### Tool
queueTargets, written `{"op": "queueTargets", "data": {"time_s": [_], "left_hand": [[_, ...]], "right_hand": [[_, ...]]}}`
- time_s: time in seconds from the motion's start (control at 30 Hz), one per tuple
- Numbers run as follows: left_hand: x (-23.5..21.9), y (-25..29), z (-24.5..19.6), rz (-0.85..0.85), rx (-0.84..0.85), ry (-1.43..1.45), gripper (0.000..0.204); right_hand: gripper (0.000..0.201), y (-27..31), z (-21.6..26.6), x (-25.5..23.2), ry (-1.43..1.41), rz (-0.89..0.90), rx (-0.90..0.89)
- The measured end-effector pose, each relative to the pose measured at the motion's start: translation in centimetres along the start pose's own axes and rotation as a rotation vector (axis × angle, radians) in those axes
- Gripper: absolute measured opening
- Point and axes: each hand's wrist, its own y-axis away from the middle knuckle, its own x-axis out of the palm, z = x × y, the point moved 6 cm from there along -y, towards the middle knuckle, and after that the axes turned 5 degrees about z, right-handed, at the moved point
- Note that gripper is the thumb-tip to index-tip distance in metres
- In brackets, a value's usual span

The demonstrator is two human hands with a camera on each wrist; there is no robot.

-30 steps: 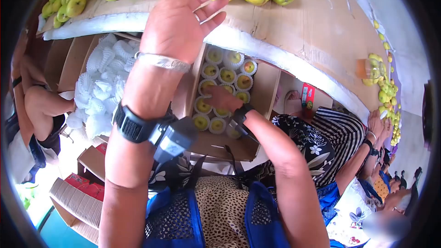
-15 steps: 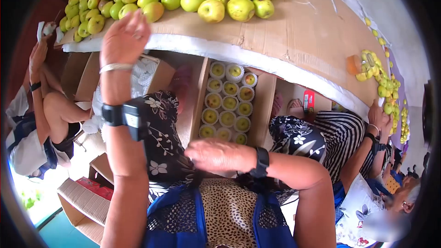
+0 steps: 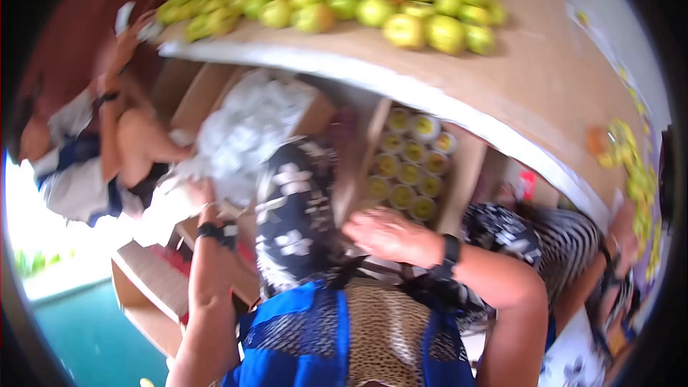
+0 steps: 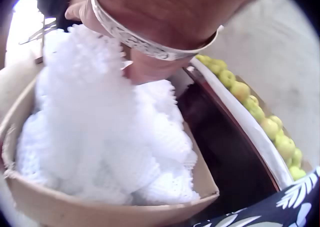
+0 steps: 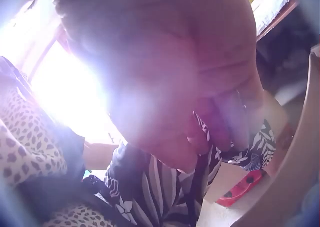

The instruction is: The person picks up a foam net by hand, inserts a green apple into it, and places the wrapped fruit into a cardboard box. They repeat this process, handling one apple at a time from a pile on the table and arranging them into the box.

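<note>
My left hand [image 3: 198, 192] is at the heap of white foam nets [image 3: 251, 125], low on the left in the head view. In the left wrist view the left hand [image 4: 142, 69] grips a frilled foam net [image 4: 87, 82] that stands up from the box; part of its fingers is hidden behind the foam. My right hand [image 3: 390, 233] hovers over my lap, just in front of the box of apples [image 3: 469, 172]. Its fingers hang loosely curled in the right wrist view, with nothing seen in them. Yellow-green apples [image 3: 408, 150] in foam nets sit in rows in that box.
A cardboard-topped table [image 3: 530, 64] with a white padded edge runs across the front, bearing loose apples [image 3: 376, 11]. Another person [image 3: 129, 129] sits at the left, and another person's arm [image 3: 595, 272] reaches in at the right. Cardboard boxes [image 3: 147, 279] stand low at the left.
My left hand has swung from above the table edge down to the foam nets at the left. The right hand has left the apple box and drawn back to my lap. The view has turned left.
</note>
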Motion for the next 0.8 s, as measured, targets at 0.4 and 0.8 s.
{"op": "queueTargets", "data": {"time_s": [0.4,0.8], "left_hand": [[-2.9,7.6,-4.4,0.265,0.097,0.744,0.065],[-5.8,5.0,-8.4,0.140,-0.204,1.143,0.032]], "right_hand": [[0.013,-1.0,-0.9,0.2,0.294,0.166,0.237],[0.012,-0.9,-1.2,-0.9,0.311,0.108,0.240]]}}
